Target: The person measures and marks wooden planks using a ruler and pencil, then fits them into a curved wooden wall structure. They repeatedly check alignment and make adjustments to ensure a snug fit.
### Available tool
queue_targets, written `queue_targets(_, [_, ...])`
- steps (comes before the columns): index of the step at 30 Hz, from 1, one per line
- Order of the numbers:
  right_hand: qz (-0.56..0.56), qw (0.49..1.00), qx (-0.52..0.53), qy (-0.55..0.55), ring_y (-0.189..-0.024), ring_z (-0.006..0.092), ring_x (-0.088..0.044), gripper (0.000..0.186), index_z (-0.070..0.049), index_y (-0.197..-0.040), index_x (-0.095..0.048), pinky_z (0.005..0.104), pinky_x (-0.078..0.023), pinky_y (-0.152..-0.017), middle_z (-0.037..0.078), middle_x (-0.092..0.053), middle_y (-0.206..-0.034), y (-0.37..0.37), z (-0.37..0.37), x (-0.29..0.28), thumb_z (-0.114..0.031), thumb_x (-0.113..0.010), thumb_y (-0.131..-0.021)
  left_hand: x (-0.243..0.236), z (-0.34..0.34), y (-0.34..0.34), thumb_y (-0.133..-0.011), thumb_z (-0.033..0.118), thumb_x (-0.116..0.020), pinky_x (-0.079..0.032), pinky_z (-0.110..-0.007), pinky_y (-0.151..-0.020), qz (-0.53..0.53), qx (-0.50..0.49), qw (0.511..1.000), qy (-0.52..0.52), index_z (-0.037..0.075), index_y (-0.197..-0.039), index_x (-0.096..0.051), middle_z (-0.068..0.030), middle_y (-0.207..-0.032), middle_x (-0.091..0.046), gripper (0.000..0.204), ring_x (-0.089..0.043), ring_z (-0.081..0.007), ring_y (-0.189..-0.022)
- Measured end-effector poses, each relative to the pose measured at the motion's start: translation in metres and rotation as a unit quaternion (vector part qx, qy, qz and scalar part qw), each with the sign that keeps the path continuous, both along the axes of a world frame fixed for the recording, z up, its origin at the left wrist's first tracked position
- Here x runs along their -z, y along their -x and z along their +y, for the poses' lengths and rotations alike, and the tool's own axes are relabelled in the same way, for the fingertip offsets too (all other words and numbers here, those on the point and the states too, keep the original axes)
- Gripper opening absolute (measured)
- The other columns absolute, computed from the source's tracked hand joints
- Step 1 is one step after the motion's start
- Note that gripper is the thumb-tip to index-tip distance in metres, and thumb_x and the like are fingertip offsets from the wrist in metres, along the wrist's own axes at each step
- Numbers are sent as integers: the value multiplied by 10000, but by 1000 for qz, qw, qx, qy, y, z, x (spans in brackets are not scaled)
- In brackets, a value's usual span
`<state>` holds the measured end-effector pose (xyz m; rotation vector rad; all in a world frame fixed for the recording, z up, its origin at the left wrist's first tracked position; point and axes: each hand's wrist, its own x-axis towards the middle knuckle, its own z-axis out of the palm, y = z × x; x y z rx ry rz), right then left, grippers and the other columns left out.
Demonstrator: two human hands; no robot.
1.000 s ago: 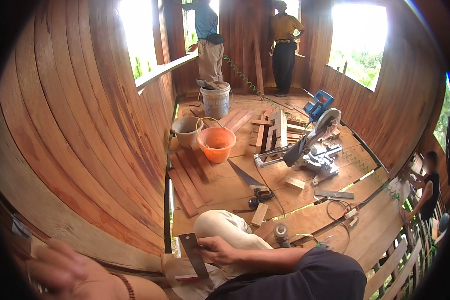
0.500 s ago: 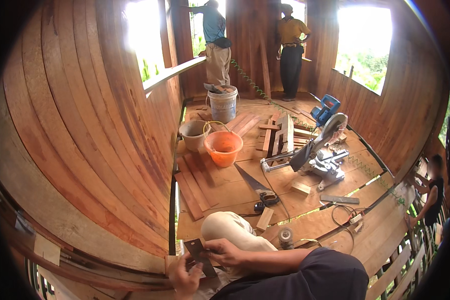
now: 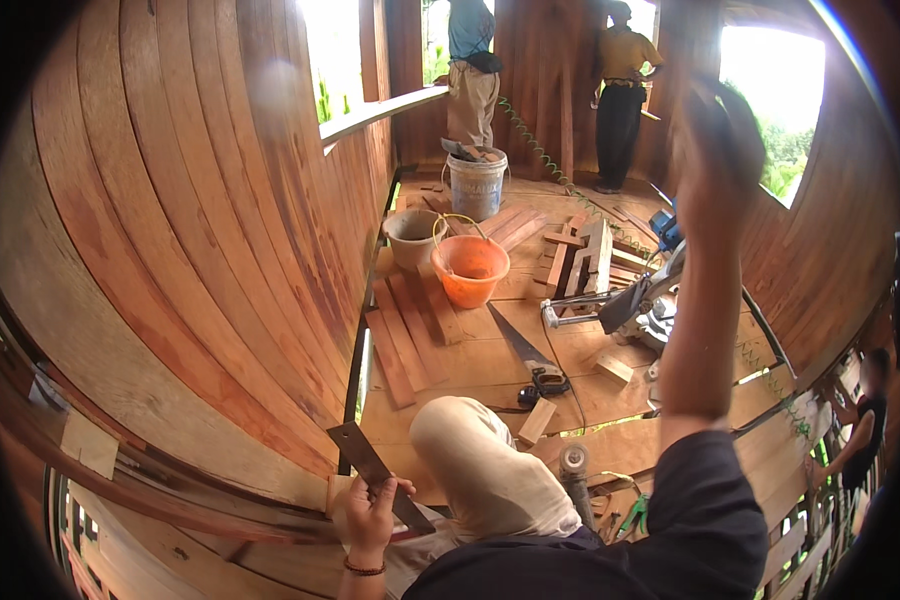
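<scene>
Low at the left, my left hand (image 3: pixel 370 515) is closed around a flat dark metal strip (image 3: pixel 358 447) with a small hole near its upper end. The strip slants beside my bent knee, its lower end reaching toward my lap. My right arm is raised high on the right. My right hand (image 3: pixel 710 165) is smeared by motion, close to the camera. A dark, blurred shape shows at its fingers, and I cannot make out whether it is held.
An angle grinder (image 3: pixel 575 470) lies by my knee. Beyond are a handsaw (image 3: pixel 530 360), wood blocks (image 3: pixel 613 370), an orange bucket (image 3: pixel 470 285), a grey bucket (image 3: pixel 410 240), a white bucket (image 3: pixel 477 190) and a mitre saw (image 3: pixel 650 310). Two people stand by the far windows; another works at right.
My right hand has left the metal strip and swung up to the upper right. My left hand keeps the strip, now tilted further left. The view has shifted.
</scene>
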<state>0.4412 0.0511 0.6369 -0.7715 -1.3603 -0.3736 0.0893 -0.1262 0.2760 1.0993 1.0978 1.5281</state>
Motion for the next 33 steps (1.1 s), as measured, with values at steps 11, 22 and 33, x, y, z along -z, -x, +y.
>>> queue_targets(11, [-160, 910, 232, 305, -1182, 262, -643, 414, -73, -1394, -591, 375, -490, -988, 118, -688, -1297, -144, 169, -119, -241, -527, -1021, -22, -29, 19, -1004, 129, -635, -567, -308, -633, 30, -34, 999, -20, -7, -1065, -566, -104, -788, -676, 164, -653, -170, -655])
queue_targets(22, [-82, 996, -25, 3, -962, 191, -634, 351, -37, -1250, -611, 336, -519, -849, 80, -670, -1064, -54, -104, 16, -119, -589, -909, 4, -44, 26, -1012, 121, -636, -565, -296, -619, -23, -33, 998, 47, -28, -1007, -568, -102, -784, -679, 164, -672, -153, -679])
queue_targets(33, [-270, 932, -62, 234, -841, 136, -617, 338, 0, -1132, -626, 290, -534, -772, 55, -647, -931, 24, -130, 27, 54, -618, -798, 2, -40, 39, -1024, 108, -595, -536, -294, -592, 33, -24, 998, 51, -4, -1124, -566, -77, -776, -648, 153, -631, -148, -644])
